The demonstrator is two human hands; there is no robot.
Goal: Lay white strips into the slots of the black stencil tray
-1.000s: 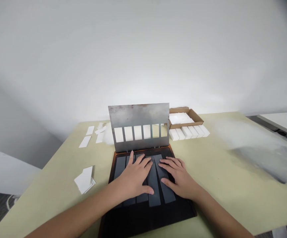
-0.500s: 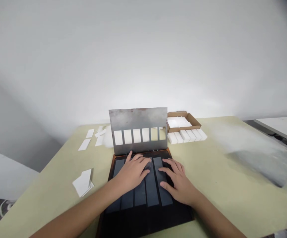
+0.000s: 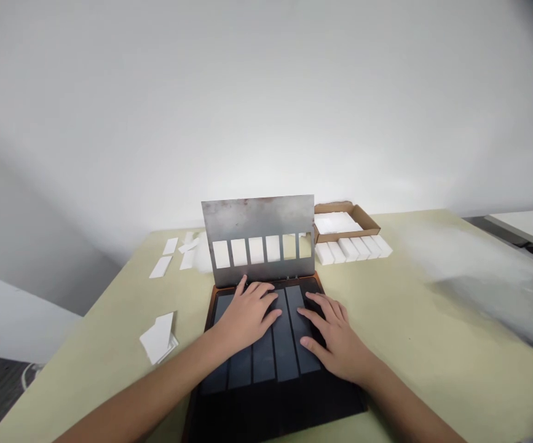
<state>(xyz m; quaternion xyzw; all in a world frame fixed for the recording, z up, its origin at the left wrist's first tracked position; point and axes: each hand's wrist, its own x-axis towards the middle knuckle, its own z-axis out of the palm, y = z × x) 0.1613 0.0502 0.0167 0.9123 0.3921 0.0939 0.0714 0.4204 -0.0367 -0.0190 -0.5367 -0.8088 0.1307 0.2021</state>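
Note:
A black tray-like fixture with several dark grey strips laid side by side is in front of me. Hinged at its back edge, a metal plate with a row of rectangular windows stands upright. My left hand rests over the upper ends of the middle strips, its fingers spread. Across the strips' right side, my right hand lies with fingers apart, its fingertips at the rightmost strip. I see nothing held in either hand. The left hand and forearm cover part of the left strips.
On the left lie a small pile of white cards and more loose white cards farther back. Behind on the right, a cardboard box holds white pieces, with a row of white blocks before it. Clear plastic lies at right.
The view has shifted slightly, so the table and fixture sit a little differently in the picture. Both hands stay spread on the strips, almost in the same place.

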